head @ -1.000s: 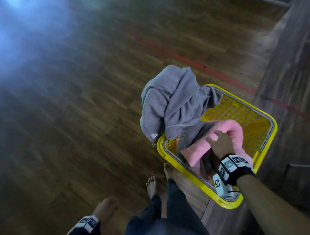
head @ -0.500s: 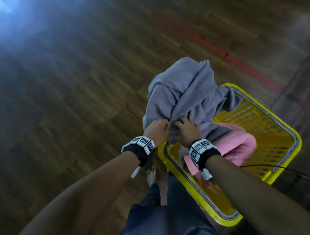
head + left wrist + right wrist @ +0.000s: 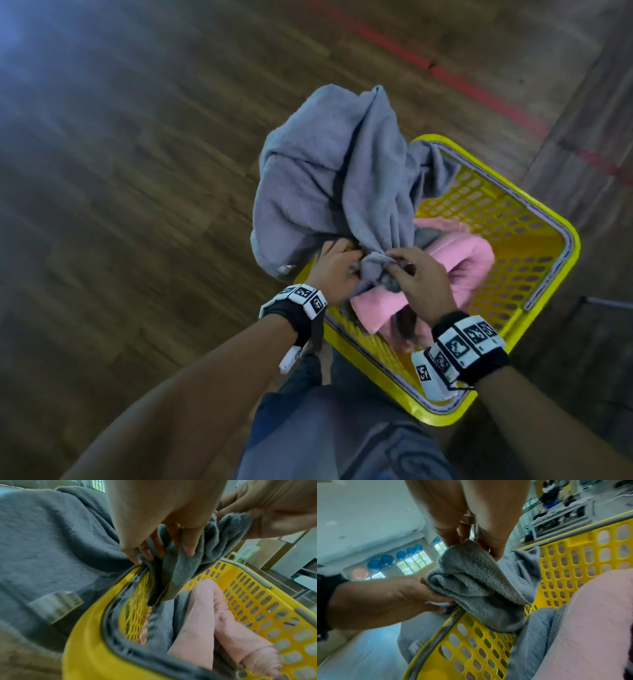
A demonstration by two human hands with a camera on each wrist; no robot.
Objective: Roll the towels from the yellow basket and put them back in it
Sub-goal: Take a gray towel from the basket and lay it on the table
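Head view: a bunched corner of the grey towel (image 3: 329, 178) is gripped by the left hand (image 3: 334, 270) and pinched by the right hand (image 3: 423, 284) above the near-left rim of the yellow basket (image 3: 555, 219). Most of the towel is draped outside that rim, over open wooden floor (image 3: 137, 205). A pink towel (image 3: 459, 263) lies inside the basket.

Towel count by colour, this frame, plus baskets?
Grey towel: 1, draped over the basket's corner, gripped by left hand and right hand
Pink towel: 1, inside the basket
Yellow basket: 1
Total: 3; anything under the pink towel is hidden.
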